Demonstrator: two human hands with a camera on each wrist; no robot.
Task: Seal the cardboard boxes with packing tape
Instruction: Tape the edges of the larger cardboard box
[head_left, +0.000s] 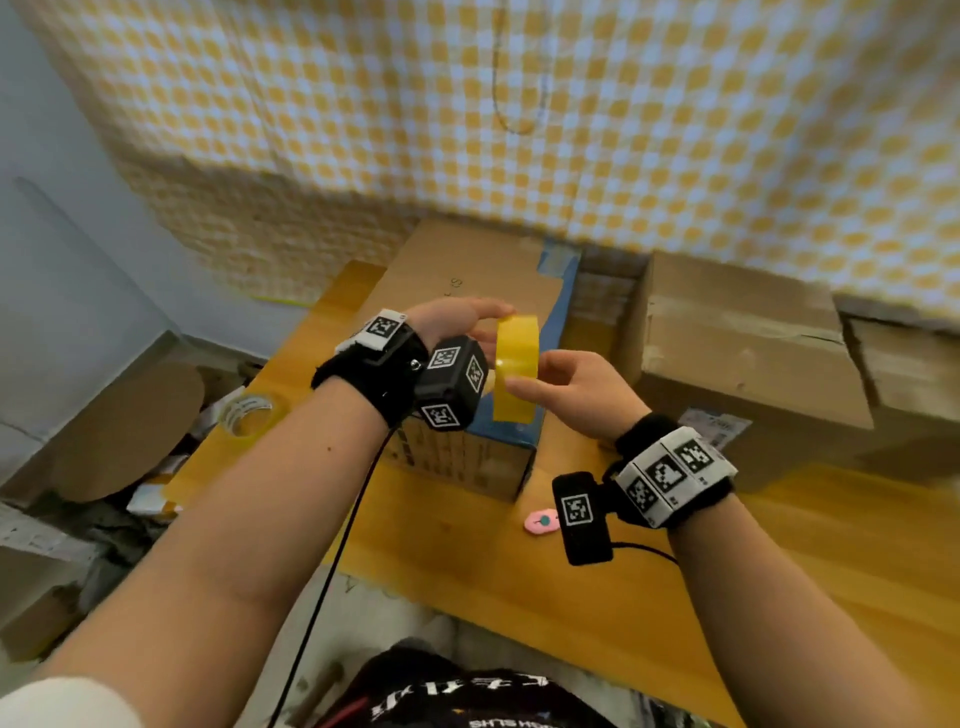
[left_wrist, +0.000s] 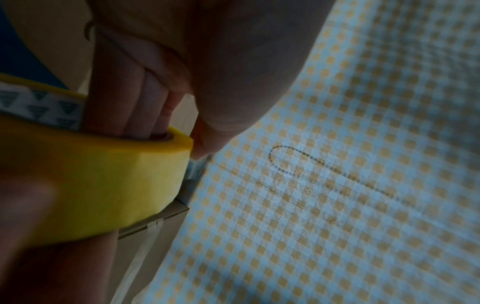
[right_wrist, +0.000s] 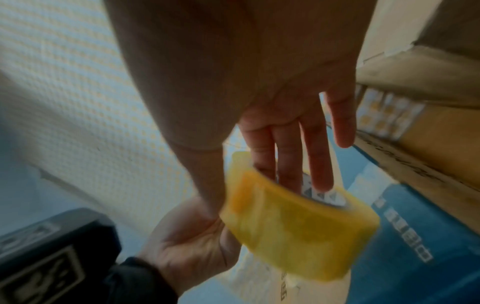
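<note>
A yellow roll of packing tape stands on edge in the air between both hands, above a cardboard box with a blue edge. My left hand grips the roll from the far left, with its fingers inside the core and the thumb on the outer rim. My right hand pinches it from the right: its thumb lies on the yellow outer face and its fingers reach into the printed core. The roll is blurred in the right wrist view. No loose tape end shows.
A second, plain cardboard box stands to the right on the wooden table. A small pink object lies near the front of the blue-edged box. A clear tape roll sits at the table's left edge. Yellow checked cloth hangs behind.
</note>
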